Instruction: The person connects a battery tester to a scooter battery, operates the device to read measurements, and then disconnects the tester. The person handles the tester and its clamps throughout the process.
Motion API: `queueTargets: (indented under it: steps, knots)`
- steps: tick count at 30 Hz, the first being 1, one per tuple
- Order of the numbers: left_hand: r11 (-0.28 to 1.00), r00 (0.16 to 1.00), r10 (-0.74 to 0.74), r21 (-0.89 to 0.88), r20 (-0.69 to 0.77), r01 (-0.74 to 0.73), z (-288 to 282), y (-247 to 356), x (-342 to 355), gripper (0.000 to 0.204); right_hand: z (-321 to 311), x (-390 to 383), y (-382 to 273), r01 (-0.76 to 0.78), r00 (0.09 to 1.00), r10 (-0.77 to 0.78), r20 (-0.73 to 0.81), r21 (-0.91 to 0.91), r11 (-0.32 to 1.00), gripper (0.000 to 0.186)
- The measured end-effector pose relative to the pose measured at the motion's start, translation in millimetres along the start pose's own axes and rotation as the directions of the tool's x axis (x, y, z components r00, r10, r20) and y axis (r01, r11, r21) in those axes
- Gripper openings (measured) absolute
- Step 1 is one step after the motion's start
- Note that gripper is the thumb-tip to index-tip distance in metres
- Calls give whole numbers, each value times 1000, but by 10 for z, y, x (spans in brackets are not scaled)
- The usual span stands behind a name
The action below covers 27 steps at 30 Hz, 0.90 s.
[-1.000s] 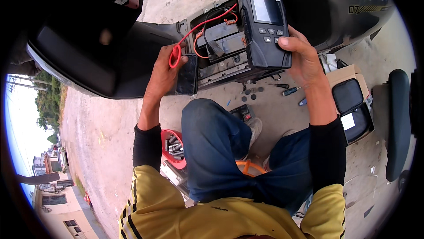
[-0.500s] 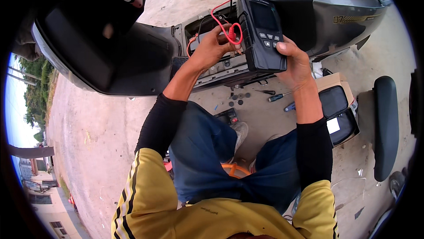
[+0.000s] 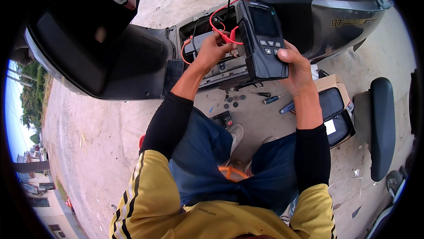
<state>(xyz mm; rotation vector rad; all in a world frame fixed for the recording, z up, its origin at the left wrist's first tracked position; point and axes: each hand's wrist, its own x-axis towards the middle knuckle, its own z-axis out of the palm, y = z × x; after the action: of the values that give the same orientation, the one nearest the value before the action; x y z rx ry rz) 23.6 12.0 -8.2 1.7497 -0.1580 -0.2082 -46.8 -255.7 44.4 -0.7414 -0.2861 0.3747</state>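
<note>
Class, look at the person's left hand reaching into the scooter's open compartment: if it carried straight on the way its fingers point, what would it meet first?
Most likely the red clip on the red lead at its fingertips, with the battery in the open compartment just behind. The left hand already seems to touch the clip, though depth is hard to judge here.

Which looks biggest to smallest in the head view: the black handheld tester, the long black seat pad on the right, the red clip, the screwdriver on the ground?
1. Seat pad
2. Handheld tester, though it sits nearer the camera, so its true rank against the pad is unsure
3. Screwdriver
4. Red clip, held by the left hand
</note>
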Motion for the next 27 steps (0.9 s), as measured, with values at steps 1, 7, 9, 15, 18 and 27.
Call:
queueTargets:
  steps: [1, 7, 9, 15, 18, 27]
  knots:
    - [1000, 997, 25, -5, -66, -25, 49, -12, 7, 48, 7, 1, -4, -3, 1000, 3, 5, 2, 1000, 66]
    - [999, 998, 9, -36, 68, -6, 162, 97, -30, 36, 15, -39, -32, 1, 1000, -1, -7, -5, 1000, 68]
    - [999, 996, 18, 37, 90, -22, 201, 143, -82, 32, 12, -50, -22, 12, 999, -12, -46, -17, 1000, 71]
    - [859, 979, -191, -469, 74, 203, 263, 181, -112, 31, 13, -59, -17, 12, 999, -13, -46, -6, 1000, 73]
    - [876, 968, -215, -412, 129, 250, 101, 100, -19, 37, 41, -64, -39, 4, 1000, -5, -24, -1, 1000, 73]
    - [979, 997, -61, 192, -50, 69, 179, 158, -66, 68, 40, -60, -29, -6, 1000, 5, -22, -16, 1000, 69]
